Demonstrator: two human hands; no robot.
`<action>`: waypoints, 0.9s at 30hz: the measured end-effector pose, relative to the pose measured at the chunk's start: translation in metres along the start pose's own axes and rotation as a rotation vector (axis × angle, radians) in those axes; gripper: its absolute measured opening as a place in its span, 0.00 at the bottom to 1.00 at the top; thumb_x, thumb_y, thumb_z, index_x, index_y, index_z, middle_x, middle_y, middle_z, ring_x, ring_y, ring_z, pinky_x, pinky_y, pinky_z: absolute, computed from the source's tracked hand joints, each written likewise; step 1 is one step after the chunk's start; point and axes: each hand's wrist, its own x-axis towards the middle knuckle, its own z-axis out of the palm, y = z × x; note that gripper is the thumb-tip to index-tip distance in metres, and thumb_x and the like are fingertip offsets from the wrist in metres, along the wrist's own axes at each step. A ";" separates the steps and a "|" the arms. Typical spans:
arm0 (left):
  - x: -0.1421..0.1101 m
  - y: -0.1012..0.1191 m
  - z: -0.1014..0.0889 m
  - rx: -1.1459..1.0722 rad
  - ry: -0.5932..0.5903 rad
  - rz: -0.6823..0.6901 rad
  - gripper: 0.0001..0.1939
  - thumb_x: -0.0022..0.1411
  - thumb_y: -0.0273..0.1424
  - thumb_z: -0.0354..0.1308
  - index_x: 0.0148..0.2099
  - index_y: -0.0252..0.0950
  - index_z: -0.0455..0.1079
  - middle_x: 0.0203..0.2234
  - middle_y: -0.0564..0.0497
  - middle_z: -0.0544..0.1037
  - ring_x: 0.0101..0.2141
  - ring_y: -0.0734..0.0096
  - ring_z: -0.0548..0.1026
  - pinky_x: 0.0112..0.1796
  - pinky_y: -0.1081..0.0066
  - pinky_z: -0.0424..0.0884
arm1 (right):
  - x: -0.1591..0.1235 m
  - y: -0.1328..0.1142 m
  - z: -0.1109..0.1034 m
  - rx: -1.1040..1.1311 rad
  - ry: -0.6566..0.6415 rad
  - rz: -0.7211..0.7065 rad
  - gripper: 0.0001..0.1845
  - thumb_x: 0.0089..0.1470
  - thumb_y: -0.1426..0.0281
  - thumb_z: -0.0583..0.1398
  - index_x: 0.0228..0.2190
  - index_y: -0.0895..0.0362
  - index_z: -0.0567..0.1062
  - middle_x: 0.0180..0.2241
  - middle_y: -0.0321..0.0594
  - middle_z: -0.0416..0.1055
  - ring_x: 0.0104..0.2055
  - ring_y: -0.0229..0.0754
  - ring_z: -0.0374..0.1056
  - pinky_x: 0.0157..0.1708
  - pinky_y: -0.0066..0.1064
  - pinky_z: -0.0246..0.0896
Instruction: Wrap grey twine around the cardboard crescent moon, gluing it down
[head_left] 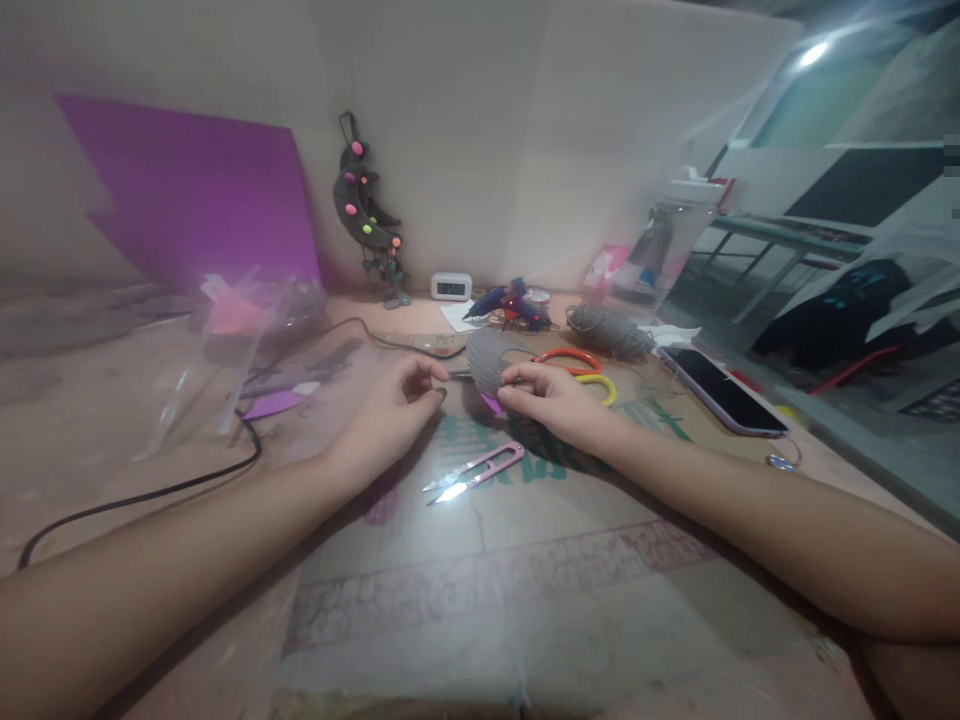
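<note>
A flat grey yarn-wrapped piece (486, 360) with a purple edge showing below it is pinched between the thumb and fingers of my right hand (551, 398). Just left of it, my left hand (414, 398) has its thumb and forefinger curled close together; whatever lies between them is too small to make out. Behind my right hand lie scissors with orange and yellow handles (574, 362), partly hidden by the yarn-wrapped piece. Small pink thread snips (499, 463) rest on the board in front of both hands.
Behind are a blue glue gun (510, 303), a ball of grey yarn (611, 330) and a small digital clock (451, 287). A phone (724, 390) lies right. Glue sticks (259, 365), purple scraps (274, 402) and a black cable (150, 492) are left. A decorated moon (364, 205) hangs behind.
</note>
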 end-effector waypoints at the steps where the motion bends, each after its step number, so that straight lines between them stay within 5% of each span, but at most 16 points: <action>1: 0.000 0.000 0.000 0.006 -0.003 -0.007 0.05 0.57 0.28 0.55 0.38 0.40 0.67 0.31 0.54 0.69 0.34 0.68 0.69 0.37 0.69 0.64 | 0.000 0.000 0.000 -0.001 -0.001 -0.003 0.15 0.47 0.60 0.65 0.33 0.57 0.71 0.22 0.30 0.66 0.22 0.32 0.57 0.23 0.25 0.46; 7: -0.003 0.005 0.000 -0.043 -0.019 -0.047 0.05 0.58 0.29 0.55 0.39 0.40 0.67 0.27 0.56 0.66 0.28 0.71 0.67 0.31 0.71 0.63 | 0.000 -0.001 0.000 0.004 -0.010 0.000 0.15 0.47 0.60 0.65 0.32 0.57 0.71 0.21 0.30 0.66 0.22 0.32 0.58 0.23 0.25 0.47; 15: -0.004 0.010 0.000 -0.141 -0.018 -0.068 0.10 0.59 0.35 0.60 0.41 0.37 0.69 0.37 0.51 0.74 0.34 0.69 0.73 0.35 0.69 0.71 | 0.000 -0.001 0.001 0.033 -0.005 0.007 0.15 0.45 0.61 0.66 0.31 0.56 0.71 0.23 0.32 0.68 0.24 0.33 0.61 0.23 0.24 0.51; 20: -0.003 0.009 0.001 -0.214 -0.055 -0.068 0.06 0.60 0.33 0.58 0.38 0.36 0.69 0.32 0.52 0.76 0.35 0.69 0.74 0.38 0.69 0.71 | 0.000 0.000 0.001 0.012 -0.009 0.009 0.15 0.45 0.60 0.66 0.31 0.56 0.71 0.23 0.32 0.68 0.24 0.34 0.61 0.23 0.25 0.49; 27: -0.005 0.011 0.002 -0.281 -0.064 -0.142 0.10 0.65 0.34 0.51 0.47 0.39 0.65 0.21 0.57 0.70 0.27 0.71 0.72 0.33 0.70 0.67 | -0.001 -0.001 0.001 -0.006 -0.014 -0.007 0.15 0.47 0.60 0.65 0.32 0.57 0.71 0.22 0.31 0.66 0.23 0.33 0.59 0.24 0.26 0.49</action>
